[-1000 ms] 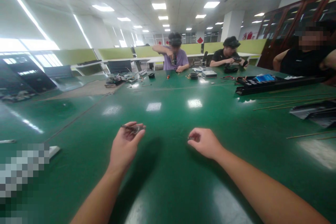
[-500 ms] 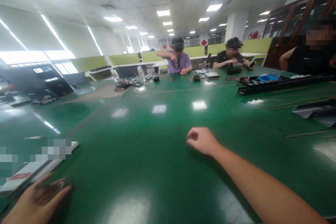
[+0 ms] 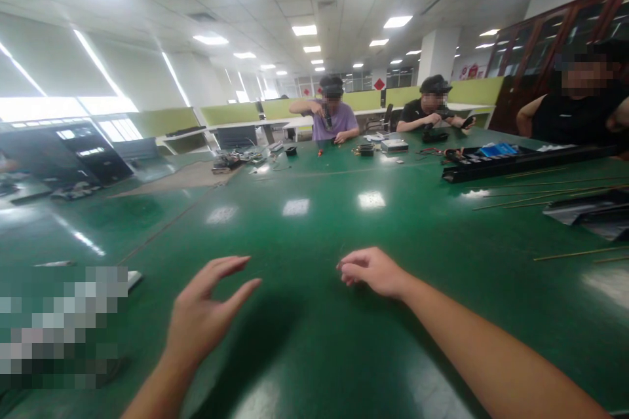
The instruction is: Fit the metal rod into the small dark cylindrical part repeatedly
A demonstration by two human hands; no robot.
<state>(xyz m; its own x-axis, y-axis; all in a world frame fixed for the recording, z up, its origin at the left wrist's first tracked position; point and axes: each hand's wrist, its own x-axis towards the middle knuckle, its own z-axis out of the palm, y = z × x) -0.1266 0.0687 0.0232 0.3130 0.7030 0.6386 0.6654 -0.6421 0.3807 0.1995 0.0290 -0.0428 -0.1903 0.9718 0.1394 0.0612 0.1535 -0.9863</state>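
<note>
Left hand point(image 3: 204, 304): spread, empty, 7 o'clock
Right hand point(image 3: 371, 272): pinching part point(image 3: 339, 266), 5 o'clock
Part: we should pinch gently

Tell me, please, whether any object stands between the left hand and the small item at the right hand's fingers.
Nothing visible does. The open left hand faces the right hand across a gap, with only the green tabletop showing there. The small item is too blurred to identify.
</note>
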